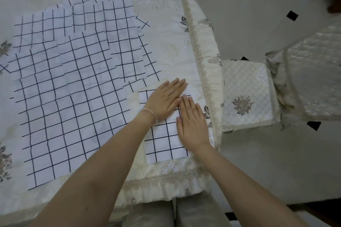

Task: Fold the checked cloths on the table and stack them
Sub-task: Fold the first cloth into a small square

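Both the left hand (pixel 164 100) and right hand (pixel 192 125), fingers flat, press the folded white black-checked cloth (pixel 164 143) at lower centre of the cream table (pixel 171 46); next, taking an unfolded checked cloth (pixel 73 106) from the left.

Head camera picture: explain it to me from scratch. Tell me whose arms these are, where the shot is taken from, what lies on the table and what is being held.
There is no machine here. A person wears a camera on the head, so the one picture looks forward and down along their own two bare arms. The left hand, with a bead bracelet at the wrist, and the right hand both lie flat with straight fingers on a small folded checked cloth near the table's right edge. They press it; nothing is gripped or lifted. To the left, several unfolded checked cloths are spread out, overlapping one another. All of it rests on a cream embroidered tablecloth with a lace border. Beside the table stands a quilted cushioned seat on a pale floor with black diamond tiles.
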A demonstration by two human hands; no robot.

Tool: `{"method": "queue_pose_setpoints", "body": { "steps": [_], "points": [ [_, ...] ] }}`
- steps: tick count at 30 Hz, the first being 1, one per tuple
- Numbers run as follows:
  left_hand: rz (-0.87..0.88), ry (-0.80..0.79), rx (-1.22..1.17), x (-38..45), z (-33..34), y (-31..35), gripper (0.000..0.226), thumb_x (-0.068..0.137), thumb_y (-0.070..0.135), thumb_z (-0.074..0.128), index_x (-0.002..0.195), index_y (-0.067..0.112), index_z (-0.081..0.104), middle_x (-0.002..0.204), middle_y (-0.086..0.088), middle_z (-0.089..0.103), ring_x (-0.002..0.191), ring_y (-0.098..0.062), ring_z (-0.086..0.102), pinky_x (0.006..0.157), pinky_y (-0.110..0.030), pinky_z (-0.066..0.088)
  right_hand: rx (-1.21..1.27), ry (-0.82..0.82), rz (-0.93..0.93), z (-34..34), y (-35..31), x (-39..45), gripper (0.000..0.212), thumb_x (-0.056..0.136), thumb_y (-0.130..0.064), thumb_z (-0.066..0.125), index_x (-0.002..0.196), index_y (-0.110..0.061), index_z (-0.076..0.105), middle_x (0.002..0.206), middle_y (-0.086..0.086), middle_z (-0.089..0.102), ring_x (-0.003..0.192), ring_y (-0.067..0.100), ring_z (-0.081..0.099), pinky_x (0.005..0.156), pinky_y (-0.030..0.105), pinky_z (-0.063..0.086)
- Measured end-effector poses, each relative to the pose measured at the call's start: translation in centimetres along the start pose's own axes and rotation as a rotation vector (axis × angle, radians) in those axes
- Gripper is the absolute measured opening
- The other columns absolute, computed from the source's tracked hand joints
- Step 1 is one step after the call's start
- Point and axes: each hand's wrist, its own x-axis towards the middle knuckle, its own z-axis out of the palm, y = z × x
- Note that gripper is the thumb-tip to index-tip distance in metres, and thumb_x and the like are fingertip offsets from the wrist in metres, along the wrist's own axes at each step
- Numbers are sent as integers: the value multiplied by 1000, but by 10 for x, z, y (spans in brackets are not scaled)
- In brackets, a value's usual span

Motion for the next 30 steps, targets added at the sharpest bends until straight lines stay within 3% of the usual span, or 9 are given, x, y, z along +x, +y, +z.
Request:
{"method": "queue_pose_setpoints", "body": {
  "steps": [8, 14, 19, 22, 25, 27, 30],
  "points": [
    [-235, 11, 40, -51, -7, -12, 59, 100, 38, 11, 149, 5, 12, 157, -10, 12, 146, -21, 10, 118, -34, 5, 41, -21, -1, -2, 1, -1, 58, 99, -30, 24, 153, -8, 15, 160, 4, 13, 148, 17, 6, 120, 39, 12],
    [-311, 30, -37, -103, 9, 81, 59, 100, 34, 20, 148, 0, 18, 157, -15, 12, 146, -24, 10, 116, -41, 17, 46, -26, 9, 0, 2, -1, 59, 98, -30, 23, 152, -8, 17, 160, 4, 14, 148, 17, 8, 120, 38, 11],
    [-454, -15, -36, -146, 19, 75, 62, 99, 40, 19, 150, 5, 12, 159, -10, 6, 147, -20, 5, 118, -37, 9, 47, -30, -11, 1, 2, -1, 59, 98, -29, 24, 152, -8, 16, 160, 4, 13, 148, 18, 7, 120, 38, 9],
    [-413, 7, -18, -142, 6, 66, 56, 97, 33, 29, 144, 3, 35, 150, -12, 34, 138, -24, 33, 111, -38, 28, 52, -35, -5, 1, 2, -1, 59, 98, -29, 24, 152, -8, 17, 160, 4, 14, 148, 18, 8, 120, 38, 9],
    [-396, 125, -53, -109, -15, 41, 39, 89, 19, 39, 118, 3, 59, 120, -12, 60, 106, -30, 59, 87, -39, 48, 69, -32, -2, 0, 3, -1, 59, 98, -30, 25, 152, -8, 17, 160, 4, 15, 148, 17, 8, 120, 38, 9],
    [-518, 203, -115, -84, -29, 17, 36, 87, 15, 45, 119, 2, 56, 120, -14, 56, 105, -32, 56, 85, -40, 47, 75, -35, -8, 0, 2, -2, 60, 98, -31, 26, 152, -8, 16, 160, 4, 15, 148, 17, 8, 120, 38, 9],
    [-866, 189, -379, -57, -42, -10, 50, 88, 18, 57, 132, 2, 41, 127, -16, 43, 111, -30, 45, 94, -33, 39, 82, -33, -9, -1, 2, -1, 60, 98, -32, 26, 153, -8, 16, 160, 4, 15, 148, 17, 7, 120, 38, 9]
  ]
}}
